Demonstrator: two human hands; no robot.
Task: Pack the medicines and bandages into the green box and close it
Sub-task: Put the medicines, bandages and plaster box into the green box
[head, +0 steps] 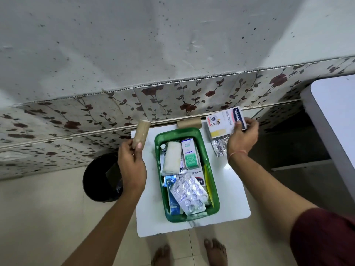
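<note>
Up above the left edge of the small white table (151, 223), the left hand (131, 164) is gripping a tan bandage roll (141, 134), its fingers curled shut around the lower end so the roll is standing tilted. Across the table, the right hand (243, 139) is pinching a white plaster box (225, 120) by its near edge, thumb on top; the lettering on it is reading "Hansa…" with "WASHPROOF" beside it. Foil blister strips (220, 146) are lying just under that hand. Between the two hands the green box (159, 189) is sitting open, holding a white gauze roll (172, 157), a green-and-white carton marked "Optibex" (190, 154), a silver blister sheet (189, 194), a blue packet (171, 189) and another carton showing "WASH". A second tan roll (189, 123) is lying just behind the box.
</note>
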